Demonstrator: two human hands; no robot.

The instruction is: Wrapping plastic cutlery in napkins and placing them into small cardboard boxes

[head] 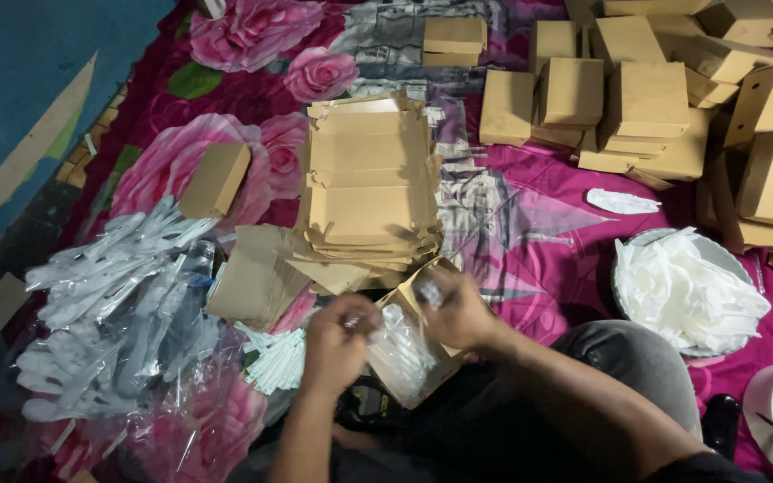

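Much of what my hands are doing is blurred, and I cannot make out the small shiny bit pinched at either set of fingertips. My forearms enter from the bottom edge, and my dark trousers hide the lower part of the open brown cardboard box [422, 344] that sits in my lap, tilted toward me. My left hand [337, 344] is curled closed at the box's left edge, its fingers nipping a clear plastic wrapper that holds white cutlery [400, 353]; the wrapper lies inside the box, between my two hands and touching both. My right hand [460, 313] is closed too, gripping the wrapper's upper end at the far corner of the box. The wrapped cutlery looks pale and crinkled, its shape too smeared to tell spoon from fork. Just left of my left hand lies a small bundle of pale green paper sleeves [276, 358], and farther left a loose heap of wrapped white plastic cutlery [114, 304], partly under clear bags. Ahead of the box is a stack of flat unfolded brown cartons [369, 192]. To my right stands a round tray of white folded napkins [686, 291], and folded brown boxes [646, 98] crowd the far right, cut off by the frame.
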